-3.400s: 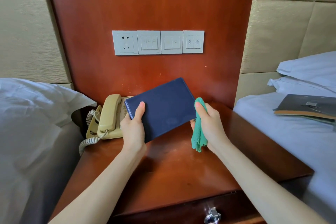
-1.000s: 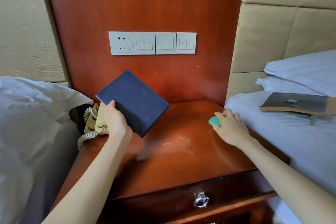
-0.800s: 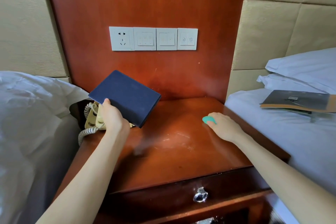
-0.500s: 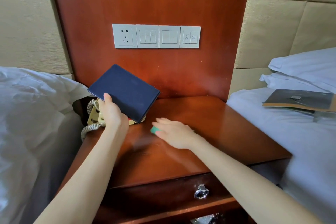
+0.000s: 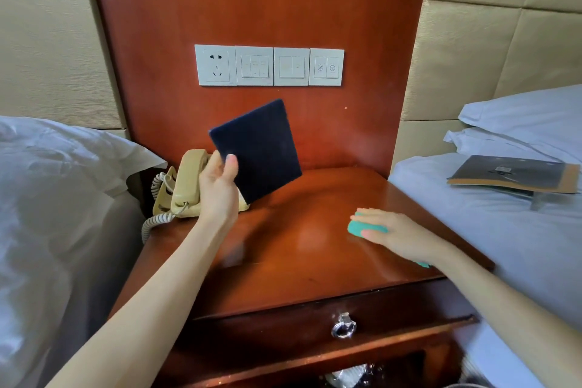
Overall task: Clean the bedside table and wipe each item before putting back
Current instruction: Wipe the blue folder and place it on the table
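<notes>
Left hand point(image 5: 218, 189) pinches dark blue folder point(image 5: 256, 149) by lower corner, tilted upright above beige telephone point(image 5: 185, 186). Right hand point(image 5: 396, 235), fingers flat, presses green cloth point(image 5: 357, 227) on bedside table point(image 5: 283, 261) top. Folder looks light, stiff, smooth-faced; edge grip suits it. Cloth soft, limp.

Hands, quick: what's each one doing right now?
Left hand: grips the dark blue folder, lifted off the table.
Right hand: flat, fingers straight, pressing the green cloth onto the bedside table.
</notes>
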Demonstrator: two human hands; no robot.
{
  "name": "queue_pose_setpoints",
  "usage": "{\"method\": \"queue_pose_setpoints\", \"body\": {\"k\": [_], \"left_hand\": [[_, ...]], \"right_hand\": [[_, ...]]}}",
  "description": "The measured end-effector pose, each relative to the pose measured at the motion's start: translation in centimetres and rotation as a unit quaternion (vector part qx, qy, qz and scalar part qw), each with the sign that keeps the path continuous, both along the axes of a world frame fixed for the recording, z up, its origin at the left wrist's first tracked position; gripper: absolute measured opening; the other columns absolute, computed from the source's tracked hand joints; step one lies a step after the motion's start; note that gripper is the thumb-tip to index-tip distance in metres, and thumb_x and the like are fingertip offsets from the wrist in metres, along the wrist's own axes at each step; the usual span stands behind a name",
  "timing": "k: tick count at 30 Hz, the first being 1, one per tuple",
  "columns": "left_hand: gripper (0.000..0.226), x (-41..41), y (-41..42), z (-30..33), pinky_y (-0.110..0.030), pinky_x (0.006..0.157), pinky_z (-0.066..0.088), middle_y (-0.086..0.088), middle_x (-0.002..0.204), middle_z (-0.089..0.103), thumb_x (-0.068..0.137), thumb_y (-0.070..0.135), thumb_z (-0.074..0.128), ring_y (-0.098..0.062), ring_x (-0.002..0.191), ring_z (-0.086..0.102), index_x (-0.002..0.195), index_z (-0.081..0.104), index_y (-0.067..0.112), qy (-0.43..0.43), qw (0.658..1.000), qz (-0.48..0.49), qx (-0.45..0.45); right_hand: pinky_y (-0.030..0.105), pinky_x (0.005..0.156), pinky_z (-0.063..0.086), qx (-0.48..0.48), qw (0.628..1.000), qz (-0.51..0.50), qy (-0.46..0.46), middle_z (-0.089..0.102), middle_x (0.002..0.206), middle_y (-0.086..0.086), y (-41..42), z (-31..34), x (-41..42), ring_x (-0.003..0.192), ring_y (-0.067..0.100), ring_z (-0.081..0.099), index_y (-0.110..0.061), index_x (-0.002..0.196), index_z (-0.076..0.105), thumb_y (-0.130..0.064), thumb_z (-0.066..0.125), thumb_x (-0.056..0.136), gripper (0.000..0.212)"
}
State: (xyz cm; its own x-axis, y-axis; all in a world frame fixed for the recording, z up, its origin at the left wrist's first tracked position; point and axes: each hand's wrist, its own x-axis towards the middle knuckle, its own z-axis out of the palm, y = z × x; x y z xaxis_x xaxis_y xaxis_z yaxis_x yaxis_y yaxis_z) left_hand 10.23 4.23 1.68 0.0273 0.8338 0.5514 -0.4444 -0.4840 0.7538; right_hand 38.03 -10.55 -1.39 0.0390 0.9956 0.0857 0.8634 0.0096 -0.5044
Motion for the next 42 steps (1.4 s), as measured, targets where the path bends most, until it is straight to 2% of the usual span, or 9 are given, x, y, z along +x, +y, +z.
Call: {"method": "queue_pose_setpoints", "body": {"k": [4,8,12,14,20,25,32,38,42], "left_hand": [[0.031,1.4,-1.2,0.2,-0.012,0.087,0.042,0.022,0.1,0.07,0.095,0.016,0.047,0.004,0.099,0.06,0.104,0.067,0.037,0.163,0.982,0.0,0.096],[0.031,1.7,-1.0,0.1,-0.022,0.108,0.034,0.012,0.125,0.064,0.097,0.01,0.05,-0.006,0.125,0.052,0.121,0.064,0.025,0.285,0.935,0.011,0.21],[0.032,0.4,0.1,1.0,-0.039,0.117,0.021,-0.002,0.132,0.059,0.095,0.001,0.049,-0.02,0.136,0.041,0.119,0.065,0.016,0.38,0.845,0.054,0.372],[0.036,-0.5,1.1,1.5,-0.048,0.114,0.022,-0.008,0.132,0.059,0.09,-0.005,0.052,-0.028,0.133,0.044,0.116,0.069,0.013,0.428,0.794,0.124,0.413],[0.046,-1.1,2.6,0.2,-0.06,0.104,0.035,-0.017,0.122,0.063,0.068,-0.011,0.07,-0.042,0.118,0.055,0.109,0.072,0.01,0.537,0.696,0.316,0.357],[0.043,-2.2,3.6,0.1,-0.048,0.096,0.043,-0.019,0.119,0.061,0.079,-0.01,0.06,-0.04,0.11,0.054,0.12,0.063,0.004,0.465,0.775,0.364,0.225],[0.031,-3.1,3.7,0.2,-0.035,0.096,0.034,-0.016,0.117,0.062,0.089,0.001,0.055,-0.035,0.114,0.051,0.119,0.062,0.004,0.444,0.798,0.369,0.173],[0.024,-2.8,3.6,0.0,-0.051,0.079,0.045,-0.016,0.1,0.064,0.087,-0.002,0.051,-0.036,0.093,0.055,0.107,0.064,0.003,0.472,0.798,0.327,0.182],[0.025,-2.8,3.2,-0.6,-0.045,0.072,0.05,-0.01,0.095,0.067,0.086,-0.003,0.052,-0.032,0.088,0.061,0.103,0.066,0.007,0.477,0.803,0.297,0.198]], "right_hand": [[0.028,0.104,0.035,0.088,0.962,-0.073,0.25,0.06,0.129,-0.01,1.1,3.5,-0.9,0.124,0.008,0.05,-0.029,0.116,0.065,-0.045,0.051,0.093,0.031],[0.037,0.082,0.055,0.03,0.842,-0.069,0.534,0.072,0.106,0.013,4.0,7.7,-3.1,0.099,0.028,0.069,-0.013,0.116,0.058,-0.056,0.045,0.093,0.051],[0.035,0.071,0.057,-0.003,0.794,-0.078,0.603,0.063,0.115,0.026,5.7,9.0,-5.0,0.096,0.033,0.068,0.002,0.121,0.053,-0.012,0.058,0.093,0.032],[0.033,0.073,0.056,0.007,0.796,-0.086,0.599,0.055,0.124,0.023,6.6,8.7,-5.5,0.103,0.031,0.062,0.004,0.131,0.047,0.009,0.052,0.089,0.043],[0.029,0.063,0.057,0.017,0.843,-0.145,0.518,0.048,0.136,0.015,9.7,6.9,-7.4,0.109,0.03,0.055,-0.009,0.133,0.049,0.01,0.057,0.087,0.05],[0.033,0.059,0.057,0.027,0.848,-0.238,0.474,0.053,0.133,0.015,12.9,5.1,-8.6,0.113,0.033,0.057,-0.009,0.129,0.055,0.011,0.061,0.084,0.049],[0.033,0.061,0.055,-0.003,0.872,-0.216,0.44,0.055,0.125,0.019,14.4,3.2,-9.3,0.101,0.032,0.057,0.0,0.123,0.055,0.014,0.058,0.084,0.041],[0.03,0.082,0.055,-0.01,0.976,-0.184,0.118,0.061,0.115,0.012,14.3,3.8,-8.6,0.1,0.023,0.06,-0.002,0.118,0.061,-0.008,0.065,0.088,0.031],[0.031,0.091,0.049,0.091,0.979,-0.179,0.026,0.058,0.126,0.009,13.5,3.9,-8.0,0.115,0.023,0.055,-0.01,0.121,0.062,-0.012,0.06,0.091,0.029]]}}
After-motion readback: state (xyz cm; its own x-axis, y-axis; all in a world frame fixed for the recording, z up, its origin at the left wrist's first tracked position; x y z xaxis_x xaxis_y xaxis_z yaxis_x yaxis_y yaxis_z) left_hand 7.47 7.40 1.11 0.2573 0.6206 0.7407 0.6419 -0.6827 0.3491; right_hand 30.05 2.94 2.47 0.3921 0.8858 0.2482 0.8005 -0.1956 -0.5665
